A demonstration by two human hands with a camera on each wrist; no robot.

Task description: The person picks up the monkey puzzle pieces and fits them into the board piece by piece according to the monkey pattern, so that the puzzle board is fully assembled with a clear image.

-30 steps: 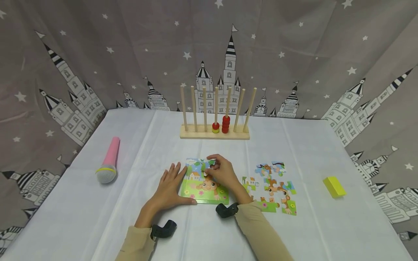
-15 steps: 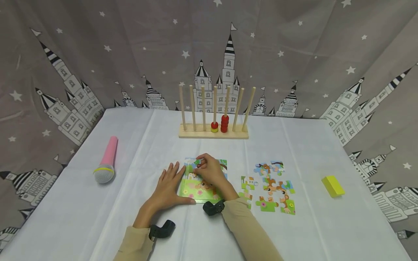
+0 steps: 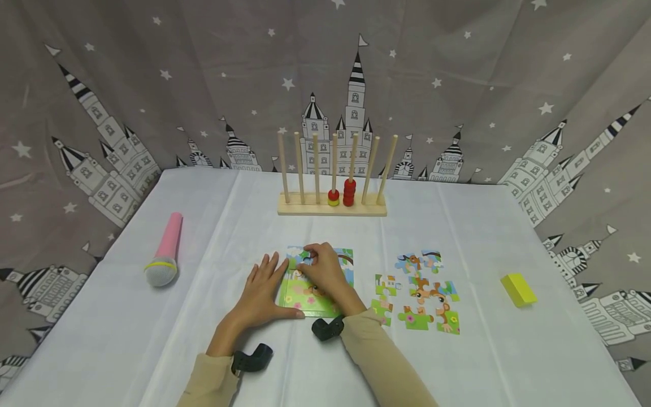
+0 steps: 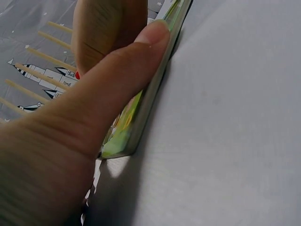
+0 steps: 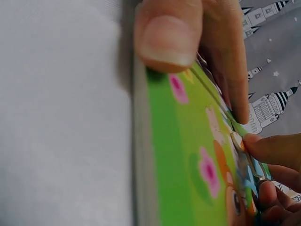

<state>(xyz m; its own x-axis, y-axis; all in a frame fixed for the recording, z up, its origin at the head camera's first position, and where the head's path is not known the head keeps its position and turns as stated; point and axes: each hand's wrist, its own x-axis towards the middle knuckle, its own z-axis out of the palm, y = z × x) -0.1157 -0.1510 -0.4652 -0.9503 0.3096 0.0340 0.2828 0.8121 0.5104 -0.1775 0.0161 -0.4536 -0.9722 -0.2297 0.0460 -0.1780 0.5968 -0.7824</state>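
A puzzle board (image 3: 317, 314) with a monkey, flowers and a green border lies on the white table. My left hand (image 3: 260, 294) rests along its left side, fingers spread, and the thumb (image 4: 153, 37) lies on the near edge. Over the board's upper left part, my right hand (image 3: 330, 275) pinches a small puzzle piece (image 3: 307, 260) between thumb and index finger. In the right wrist view the piece is close over the picture, and its underside is hidden. Loose puzzle pieces (image 3: 417, 321) lie right of the board, several of them with monkey parts.
Behind the board stands a wooden peg rack (image 3: 330, 212) with red and yellow beads on two pegs. A pink toy microphone (image 3: 169, 237) lies at the left. A yellow block (image 3: 519, 290) sits at the right. A grey castle-print curtain (image 3: 218, 68) hangs behind the table.
My right hand has moved left across the board with the pinched puzzle piece, from its upper right middle to its upper left part. My left hand stays on the board's side.
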